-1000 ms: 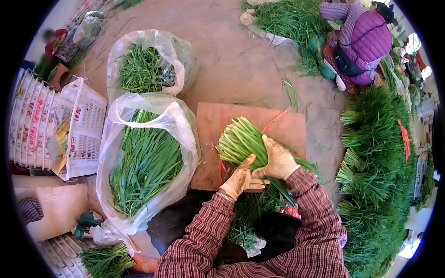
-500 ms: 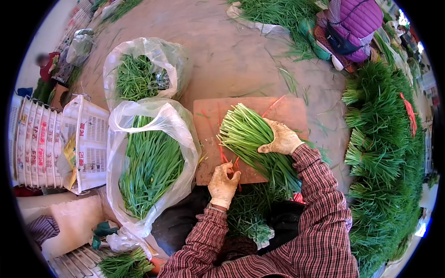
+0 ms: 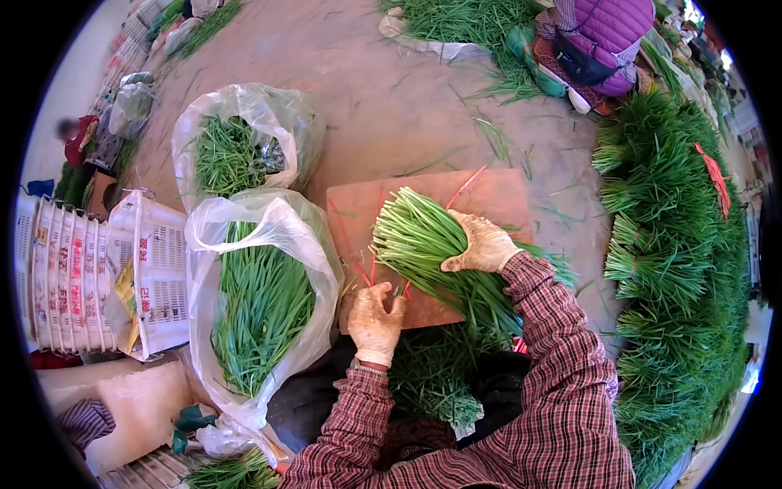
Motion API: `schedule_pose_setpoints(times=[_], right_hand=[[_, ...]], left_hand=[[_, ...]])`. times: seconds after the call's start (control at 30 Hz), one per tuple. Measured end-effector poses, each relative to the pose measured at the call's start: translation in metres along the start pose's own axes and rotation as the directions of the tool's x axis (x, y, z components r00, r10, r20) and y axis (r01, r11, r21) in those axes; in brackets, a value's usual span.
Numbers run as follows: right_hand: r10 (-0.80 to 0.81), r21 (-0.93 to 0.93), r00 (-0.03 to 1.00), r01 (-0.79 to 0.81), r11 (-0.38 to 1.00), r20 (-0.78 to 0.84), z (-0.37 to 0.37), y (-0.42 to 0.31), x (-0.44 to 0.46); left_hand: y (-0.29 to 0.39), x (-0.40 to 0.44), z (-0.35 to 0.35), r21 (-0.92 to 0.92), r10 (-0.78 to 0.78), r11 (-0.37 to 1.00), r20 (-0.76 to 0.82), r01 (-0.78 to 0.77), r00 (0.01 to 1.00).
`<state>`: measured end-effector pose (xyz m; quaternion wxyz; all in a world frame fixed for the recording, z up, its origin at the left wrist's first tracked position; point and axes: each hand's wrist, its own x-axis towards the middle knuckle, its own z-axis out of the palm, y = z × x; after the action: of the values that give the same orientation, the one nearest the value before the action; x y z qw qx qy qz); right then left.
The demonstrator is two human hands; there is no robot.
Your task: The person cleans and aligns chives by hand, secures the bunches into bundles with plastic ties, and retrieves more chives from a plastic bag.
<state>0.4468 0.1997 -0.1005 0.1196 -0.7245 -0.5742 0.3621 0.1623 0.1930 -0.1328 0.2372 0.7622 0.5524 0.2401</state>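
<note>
A bunch of green garlic chives [image 3: 417, 236] lies across a reddish-brown board [image 3: 507, 200], its pale cut ends toward the upper left. My right hand [image 3: 484, 244], in a stained glove, is closed around the bunch from the right side. My left hand [image 3: 375, 322], gloved too, is at the board's lower left edge, fingers curled together on a thin red string [image 3: 358, 266]. Other lengths of red string show on the board, one sticking out beyond the bunch at the top. Loose chives [image 3: 432, 383] lie on my lap below the board.
Left of the board stand two clear plastic bags [image 3: 326, 261] of greens. Stacked white crates [image 3: 163, 269] are farther left. Many chive bunches [image 3: 668, 310] line the right side. A person in a purple jacket [image 3: 607, 37] is at the upper right, near a chive heap [image 3: 464, 20].
My left hand has moved slightly left and its fingers have turned, still by the red string. My right hand stays on the chives. The whole view has shifted a little.
</note>
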Motion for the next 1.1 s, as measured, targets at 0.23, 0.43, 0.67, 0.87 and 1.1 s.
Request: schedule_pose_setpoints(times=[0.23,0.43,0.67,0.87,1.1], right_hand=[[0.031,-0.042,0.999,-0.030,0.999,0.022,-0.004,-0.006,-0.005],[-0.026,0.048,0.999,0.027,0.998,-0.039,0.002,0.003,-0.001],[0.021,-0.043,0.998,-0.019,0.999,0.054,-0.003,0.000,-0.001],[0.047,-0.043,0.997,-0.044,0.998,0.059,-0.006,-0.005,-0.002],[0.025,0.055,1.000,-0.026,0.998,0.017,-0.005,-0.005,-0.003]], left_hand=[[0.004,0.006,0.015,0.151,-0.071,0.988,0.249,0.034,0.966],[0.042,0.015,0.020,-0.160,-0.022,0.986,0.154,0.047,0.988],[0.057,0.015,0.058,-0.121,-0.154,0.977,0.177,0.176,0.972],[0.046,0.009,0.061,-0.202,-0.096,0.972,0.127,0.120,0.987],[0.030,-0.020,-0.011,0.112,-0.104,0.994,0.859,0.015,0.501]])
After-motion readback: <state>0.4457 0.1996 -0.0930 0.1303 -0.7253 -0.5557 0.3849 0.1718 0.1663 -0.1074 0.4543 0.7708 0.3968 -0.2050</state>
